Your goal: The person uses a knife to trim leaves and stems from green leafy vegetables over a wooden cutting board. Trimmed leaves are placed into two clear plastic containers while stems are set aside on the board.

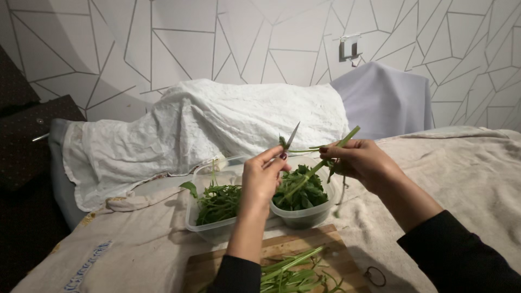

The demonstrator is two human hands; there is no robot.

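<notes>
My left hand (261, 176) is raised over the containers and grips a small knife (292, 135), blade pointing up. My right hand (358, 160) holds a long green stalk (317, 168) with leaves, slanted from upper right down toward the round bowl. The knife tip is close to a thin side shoot of the stalk. Below the hands a clear round bowl (306, 220) holds picked green leaves. A clear rectangular container (209, 230) to its left holds more greens. Several bare green stems (290, 271) lie on a wooden cutting board (282, 247) in front.
A beige towel (461, 173) covers the work surface. White lace cloth (217, 119) drapes a bulky shape behind, and a pale cloth (385, 100) covers another at the back right. A small dark ring (374, 275) lies right of the board. The patterned wall (271, 38) is behind.
</notes>
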